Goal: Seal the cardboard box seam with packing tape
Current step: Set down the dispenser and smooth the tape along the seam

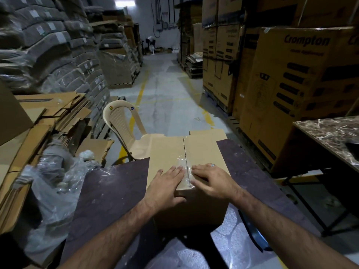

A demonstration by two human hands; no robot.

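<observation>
We stand in a dim warehouse aisle with a grey concrete floor marked by yellow lines. To our left rise stacks of grey wrapped bundles, with flattened cardboard and crumpled plastic sheeting below them. To our right, large printed cartons are piled high. A beige plastic chair sits beyond the dark tabletop, a marble-patterned table stands at right, and a bright ceiling light glows above the far wall.
</observation>
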